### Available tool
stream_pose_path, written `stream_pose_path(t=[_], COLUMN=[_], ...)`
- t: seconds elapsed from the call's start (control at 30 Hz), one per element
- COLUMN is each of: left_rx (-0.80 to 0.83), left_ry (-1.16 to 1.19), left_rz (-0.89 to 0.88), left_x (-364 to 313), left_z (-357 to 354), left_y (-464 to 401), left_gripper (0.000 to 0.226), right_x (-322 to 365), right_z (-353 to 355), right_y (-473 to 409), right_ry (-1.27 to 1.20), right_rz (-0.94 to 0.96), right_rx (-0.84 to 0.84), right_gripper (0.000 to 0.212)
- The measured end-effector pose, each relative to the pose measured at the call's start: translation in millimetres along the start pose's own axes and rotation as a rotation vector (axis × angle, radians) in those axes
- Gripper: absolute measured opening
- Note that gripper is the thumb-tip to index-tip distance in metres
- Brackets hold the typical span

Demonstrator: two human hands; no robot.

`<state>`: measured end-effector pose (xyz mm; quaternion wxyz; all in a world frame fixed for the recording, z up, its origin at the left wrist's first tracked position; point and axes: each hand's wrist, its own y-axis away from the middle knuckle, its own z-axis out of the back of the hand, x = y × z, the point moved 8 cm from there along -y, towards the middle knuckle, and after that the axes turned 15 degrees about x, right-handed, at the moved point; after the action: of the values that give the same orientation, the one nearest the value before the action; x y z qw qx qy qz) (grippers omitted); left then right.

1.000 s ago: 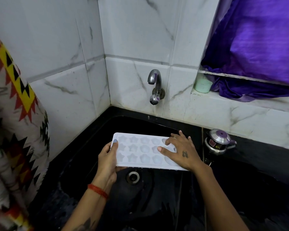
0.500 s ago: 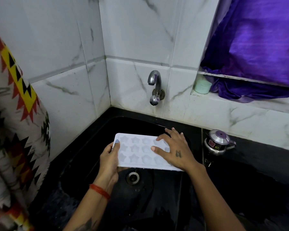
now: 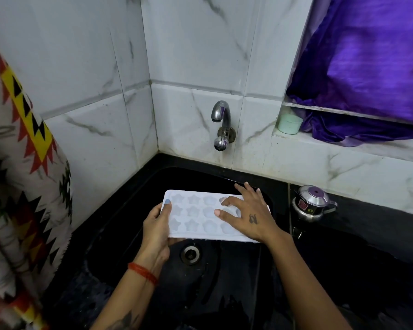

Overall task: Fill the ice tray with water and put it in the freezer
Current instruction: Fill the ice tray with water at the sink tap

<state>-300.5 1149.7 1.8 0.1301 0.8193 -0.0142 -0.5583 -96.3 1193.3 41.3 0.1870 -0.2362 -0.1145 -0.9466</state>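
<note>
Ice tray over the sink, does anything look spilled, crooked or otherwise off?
Nothing stands out. The ice tray sits roughly level over the black sink, the left hand gripping its end and the right hand resting flat on top. No water runs from the tap; a few drops hang under the tray's near edge.

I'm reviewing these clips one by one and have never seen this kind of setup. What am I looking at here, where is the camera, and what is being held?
There is no machine here: a person works with bare hands, and the one camera sits on their head, looking forward and down. Below is a black sink with a drain, and a metal tap on the tiled wall. The left hand grips the left end of a white ice tray with star-shaped cups, held over the sink. The right hand rests flat on its right part, fingers spread. A small steel pot stands on the counter to the right, and a pale green cup on the ledge.
</note>
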Motion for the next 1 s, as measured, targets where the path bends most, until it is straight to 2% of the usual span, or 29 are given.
stream_pose_path(t=[0.1,0.23,0.37,0.53,0.73,1.0], left_rx=[0.001,0.002,0.000,0.004,0.001,0.009], left_ry=[0.000,-0.006,-0.008,-0.005,-0.006,-0.016], left_rz=[-0.003,-0.004,-0.009,-0.008,-0.007,0.000], left_x=[-0.3,-1.1,-2.5,-2.9,-2.0,-2.3], left_z=[-0.1,-0.8,-1.1,0.4,3.9,6.7], left_y=[0.0,0.7,1.3,1.2,0.8,0.3], left_gripper=[0.020,0.015,0.017,0.017,0.019,0.017], right_x=[-0.1,-0.5,0.0,1.6,2.6,2.9], right_z=[0.6,1.4,0.6,-1.0,-3.7,-2.7], right_y=[0.7,3.1,3.5,1.7,-1.2,-1.8], right_ry=[0.030,0.082,0.064,-0.013,-0.092,-0.044], right_rz=[-0.005,-0.025,-0.031,-0.031,-0.013,-0.025], right_rx=[-0.007,-0.026,-0.028,-0.003,0.014,0.013], right_gripper=[0.041,0.066,0.074,0.046,0.039,0.035])
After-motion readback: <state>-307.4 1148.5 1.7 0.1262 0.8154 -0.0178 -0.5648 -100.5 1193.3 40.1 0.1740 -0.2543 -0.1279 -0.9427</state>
